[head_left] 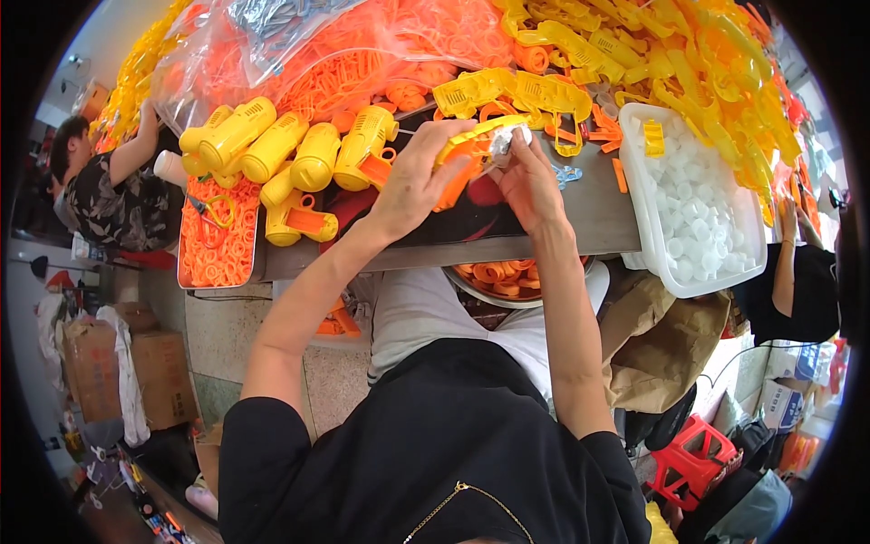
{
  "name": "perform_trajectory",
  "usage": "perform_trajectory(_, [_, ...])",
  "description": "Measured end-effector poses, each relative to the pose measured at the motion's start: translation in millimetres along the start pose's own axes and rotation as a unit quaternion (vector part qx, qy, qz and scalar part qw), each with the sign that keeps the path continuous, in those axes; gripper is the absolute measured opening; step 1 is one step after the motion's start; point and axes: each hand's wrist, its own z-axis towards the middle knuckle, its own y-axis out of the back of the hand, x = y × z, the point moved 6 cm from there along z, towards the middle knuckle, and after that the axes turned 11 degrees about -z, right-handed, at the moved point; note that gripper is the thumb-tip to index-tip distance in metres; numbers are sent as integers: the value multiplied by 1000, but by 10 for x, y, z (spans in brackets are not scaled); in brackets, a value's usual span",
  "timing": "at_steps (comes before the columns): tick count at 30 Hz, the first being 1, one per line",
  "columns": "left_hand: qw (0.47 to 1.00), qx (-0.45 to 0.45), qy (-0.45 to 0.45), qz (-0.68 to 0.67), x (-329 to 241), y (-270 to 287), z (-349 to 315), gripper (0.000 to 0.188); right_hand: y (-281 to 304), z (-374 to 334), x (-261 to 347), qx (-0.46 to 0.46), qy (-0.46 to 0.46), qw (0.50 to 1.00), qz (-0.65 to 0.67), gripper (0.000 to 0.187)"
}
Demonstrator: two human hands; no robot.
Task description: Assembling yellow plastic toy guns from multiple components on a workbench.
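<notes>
Bench (pixel 580 213) under my hands carries everything, so I start there: grey, crowded, its near edge just below my wrists. Beyond my hands lies a heap of yellow frames (pixel 689 54) and bagged orange parts (pixel 362 63). To the right of my right hand stands a white tub (pixel 639 190) of small white caps. To the left of my left hand lie finished yellow toys (pixel 290 150) in a row, touching one another, and past them an orange tray (pixel 217 240) of rings. Below my hands, in my lap, sits a bowl (pixel 507 276) of orange pieces.

My left hand (pixel 412 186) is closed around the toy (pixel 476 140), a yellow and orange body held just above the bench between both hands. My right hand (pixel 530 181) is pinched, fingertips gripping a small white cap (pixel 507 138) pressed against the toy's upper end; I cannot tell whether it is seated.

Risks, as I judge them: the cap is small and held only by fingertips, so a skewed push could pop it loose, and it might drop into the bowl or off the near edge. Squeezing the toy unevenly could also tilt it and misalign the fit. My left elbow is near the row of toys; a wide swing might knock one off.
</notes>
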Motion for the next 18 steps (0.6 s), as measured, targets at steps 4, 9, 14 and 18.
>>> perform_trajectory(4, [986,-31,-108,124,-89,138,-57,38,-168,-17,-61,31,-85,995,45,37])
perform_trajectory(9, [940,-17,-205,271,-40,180,-92,47,-212,-4,-131,-4,-140,986,86,40])
perform_trajectory(14, [921,-79,-269,272,-81,281,32,39,-265,96,-169,33,-150,978,139,45])
perform_trajectory(18, [930,-111,-266,228,-68,209,89,41,-368,211,-152,20,-150,976,155,47])
